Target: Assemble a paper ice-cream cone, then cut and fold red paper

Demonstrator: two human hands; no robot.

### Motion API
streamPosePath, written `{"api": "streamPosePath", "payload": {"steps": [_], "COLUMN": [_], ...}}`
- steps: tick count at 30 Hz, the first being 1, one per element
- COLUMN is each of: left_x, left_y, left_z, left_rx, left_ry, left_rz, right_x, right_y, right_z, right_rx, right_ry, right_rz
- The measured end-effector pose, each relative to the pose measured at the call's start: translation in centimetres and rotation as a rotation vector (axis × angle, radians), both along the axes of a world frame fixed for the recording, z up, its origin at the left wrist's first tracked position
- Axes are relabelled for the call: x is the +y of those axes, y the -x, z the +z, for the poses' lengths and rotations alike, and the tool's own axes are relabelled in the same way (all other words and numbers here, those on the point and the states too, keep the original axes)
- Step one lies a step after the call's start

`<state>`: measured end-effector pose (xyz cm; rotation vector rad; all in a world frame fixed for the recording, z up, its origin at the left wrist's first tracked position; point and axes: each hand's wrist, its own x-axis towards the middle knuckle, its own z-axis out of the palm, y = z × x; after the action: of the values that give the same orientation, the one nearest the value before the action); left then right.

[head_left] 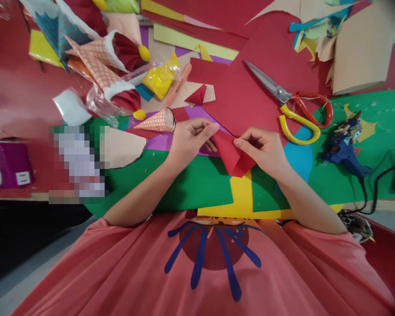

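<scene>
A folded sheet of red paper (234,154) is held up between both hands over the green sheet (197,186). My left hand (197,138) pinches its upper left edge between thumb and fingers. On the other side, my right hand (263,149) grips the upper right edge, thumb in front. The paper's lower end is creased and points toward my body. Left of my left hand lies a small checked paper cone (156,120) with a white wide end. A small folded red piece (197,94) rests beyond the hands.
Scissors (283,94) with red and yellow handles lie right of centre, blades partly open. A blue glue gun (347,153) with its cord sits at right. Checked cones (116,90), a yellow packet (161,81) and a beige paper tube (362,57) lie around.
</scene>
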<state>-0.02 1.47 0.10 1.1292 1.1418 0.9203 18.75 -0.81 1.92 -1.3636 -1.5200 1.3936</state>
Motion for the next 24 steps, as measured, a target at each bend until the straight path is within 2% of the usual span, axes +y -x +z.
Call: {"api": "streamPosePath", "payload": {"steps": [10, 18, 24], "left_x": [-0.14, -0.02, -0.09], "left_y": [0.05, 0.42, 0.40], "left_z": [0.42, -0.13, -0.24], "left_rx": [0.016, -0.018, 0.010], "left_ry": [-0.046, 0.007, -0.080], "left_rz": [-0.029, 0.013, 0.047], "right_x": [0.10, 0.19, 0.10], "right_y": [-0.05, -0.19, -0.13], "right_z": [0.00, -0.23, 0.05], "right_rx": [0.026, 0.048, 0.010], "right_ry": [0.023, 0.026, 0.000], "right_rz": [-0.004, -0.007, -0.004]}}
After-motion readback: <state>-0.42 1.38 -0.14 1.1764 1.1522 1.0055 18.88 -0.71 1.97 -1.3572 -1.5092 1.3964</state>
